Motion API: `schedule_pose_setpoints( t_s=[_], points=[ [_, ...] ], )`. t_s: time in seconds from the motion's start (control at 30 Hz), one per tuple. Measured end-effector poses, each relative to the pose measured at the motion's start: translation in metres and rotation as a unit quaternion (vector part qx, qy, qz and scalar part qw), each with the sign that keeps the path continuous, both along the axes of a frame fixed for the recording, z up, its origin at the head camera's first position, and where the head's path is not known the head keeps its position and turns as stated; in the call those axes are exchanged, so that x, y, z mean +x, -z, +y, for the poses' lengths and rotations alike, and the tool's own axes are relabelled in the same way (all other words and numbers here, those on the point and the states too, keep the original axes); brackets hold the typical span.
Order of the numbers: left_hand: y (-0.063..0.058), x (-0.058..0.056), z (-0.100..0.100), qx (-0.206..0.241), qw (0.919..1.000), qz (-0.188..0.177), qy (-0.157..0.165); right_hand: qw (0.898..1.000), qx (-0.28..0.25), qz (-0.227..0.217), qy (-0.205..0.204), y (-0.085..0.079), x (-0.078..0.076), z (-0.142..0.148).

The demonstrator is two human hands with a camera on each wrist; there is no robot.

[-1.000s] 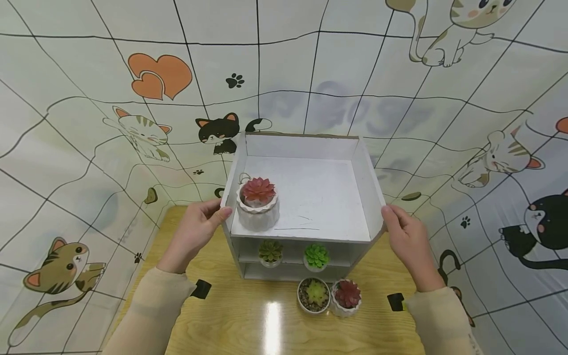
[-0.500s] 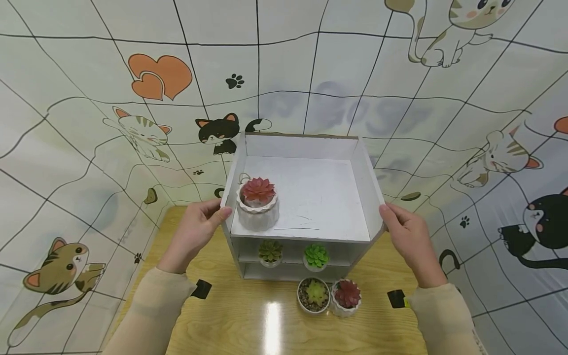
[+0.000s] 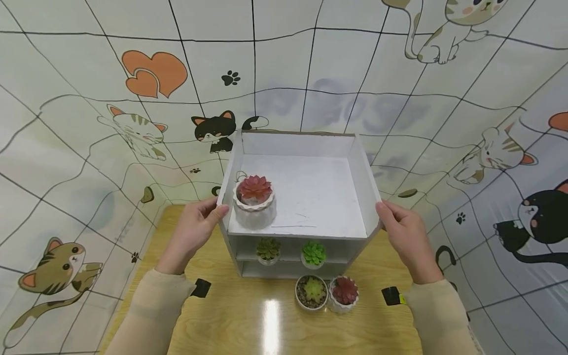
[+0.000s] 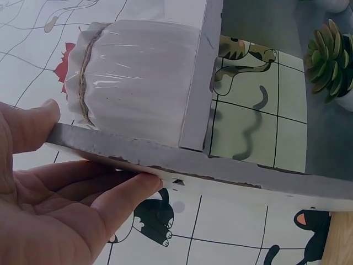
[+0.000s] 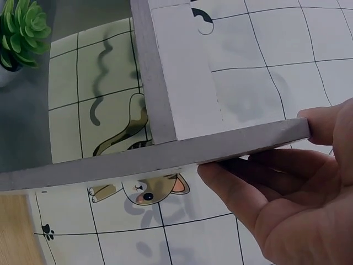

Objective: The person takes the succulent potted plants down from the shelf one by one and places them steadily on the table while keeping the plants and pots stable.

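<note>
A white shelf unit (image 3: 310, 192) stands on the wooden table, with an upper tray and lower tiers. My left hand (image 3: 194, 234) pinches its left side panel; in the left wrist view the thumb lies on one face and the fingers (image 4: 129, 201) on the other. The right side panel (image 5: 165, 157) is gripped the same way by my right hand (image 3: 407, 241). On the top tier, near the left hand, sits a red succulent in a scalloped white pot (image 3: 255, 209) tied with twine. An olive-green succulent (image 3: 268, 249) and a bright green succulent (image 3: 313, 254) stand on the tier below.
Before the shelf, on the table (image 3: 230, 320), a yellow-green succulent (image 3: 311, 292) and a dark red succulent (image 3: 343, 292) stand side by side in white pots. Black patches (image 3: 201, 288) lie near each wrist. Cat-printed sheeting (image 3: 284, 69) surrounds the table.
The head view has shifted slightly, so everything sits a little further left and up. Both hands keep their hold on the shelf, and the plants stay in place.
</note>
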State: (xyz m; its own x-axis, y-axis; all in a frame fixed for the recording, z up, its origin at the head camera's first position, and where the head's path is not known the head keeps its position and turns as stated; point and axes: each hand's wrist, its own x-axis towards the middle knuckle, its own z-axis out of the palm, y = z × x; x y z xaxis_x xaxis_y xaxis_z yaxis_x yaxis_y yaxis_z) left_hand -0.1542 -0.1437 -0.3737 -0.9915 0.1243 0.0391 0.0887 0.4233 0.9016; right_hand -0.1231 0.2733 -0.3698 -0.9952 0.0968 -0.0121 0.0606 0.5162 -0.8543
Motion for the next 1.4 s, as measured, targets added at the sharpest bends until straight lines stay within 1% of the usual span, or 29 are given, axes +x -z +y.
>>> schedule_pose_setpoints(
  t_s=[0.07, 0.2, 0.27, 0.33, 0.43, 0.5, 0.73, 0.83, 0.93, 1.07, 1.13, 1.2, 1.27, 1.4],
  points=[
    [0.001, 0.0, 0.0, 0.003, 1.0, 0.001, -0.006, 1.0, -0.004, -0.002, 0.002, 0.0, -0.001, 0.0],
    [0.003, 0.003, 0.002, 0.003, 0.9996, 0.002, -0.029, 1.0, -0.017, -0.006, 0.0, 0.001, -0.003, -0.001],
    [0.003, 0.005, 0.004, -0.005, 0.9991, 0.011, -0.042, 1.0, -0.022, -0.005, 0.0, 0.001, -0.004, -0.001],
    [0.004, 0.007, 0.007, -0.017, 0.9982, 0.029, -0.049, 1.0, -0.025, -0.004, 0.001, 0.001, -0.004, -0.001],
    [0.003, 0.009, 0.009, -0.039, 0.9959, 0.064, -0.052, 1.0, -0.028, -0.006, 0.002, 0.002, -0.004, 0.0],
    [0.003, 0.01, 0.01, -0.048, 0.9943, 0.079, -0.052, 1.0, -0.029, -0.008, 0.004, 0.002, -0.004, 0.0],
    [-0.005, 0.013, 0.013, -0.053, 0.9927, 0.095, -0.053, 1.0, -0.015, -0.003, 0.006, 0.003, -0.004, 0.0],
    [-0.009, 0.014, 0.016, -0.063, 0.9901, 0.115, -0.049, 1.0, -0.008, -0.003, 0.007, 0.004, -0.004, 0.0],
    [-0.014, 0.015, 0.02, -0.085, 0.9833, 0.154, -0.047, 1.0, -0.008, -0.008, 0.009, 0.004, -0.004, 0.001],
    [-0.021, 0.014, 0.026, -0.129, 0.9676, 0.211, -0.05, 1.0, -0.009, -0.013, 0.012, 0.004, -0.004, 0.002],
    [-0.025, 0.013, 0.029, -0.142, 0.9622, 0.228, -0.045, 1.0, -0.009, -0.014, 0.013, 0.004, -0.004, 0.003],
    [-0.028, 0.012, 0.033, -0.154, 0.9604, 0.229, -0.038, 1.0, -0.01, -0.015, 0.014, 0.003, -0.004, 0.003],
    [-0.031, 0.01, 0.036, -0.161, 0.9622, 0.218, -0.026, 1.0, -0.011, -0.016, 0.013, 0.003, -0.004, 0.002],
    [-0.035, 0.006, 0.04, -0.19, 0.9669, 0.17, 0.002, 1.0, -0.014, -0.014, 0.009, 0.003, -0.004, 0.001]
  ],
)
